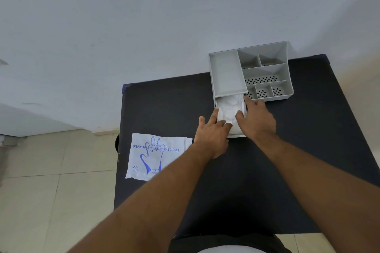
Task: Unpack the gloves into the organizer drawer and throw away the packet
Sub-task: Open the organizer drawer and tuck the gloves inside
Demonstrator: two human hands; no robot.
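Observation:
A grey organizer (228,72) stands at the back of the black table (308,150). Its drawer (236,135) is pulled out toward me and holds a pile of clear white gloves (229,109). My left hand (212,132) rests on the drawer's left front part, fingers spread, touching the gloves. My right hand (257,119) presses on the gloves from the right side, fingers spread over the drawer's right rim. The white packet (150,158), printed in blue with a glove outline, lies flat at the table's left edge, partly under my left forearm.
The organizer's top has several open compartments (265,80) with perforated floors. A pale wall is behind the table. Beige floor tiles (61,191) lie to the left, below the table's left edge.

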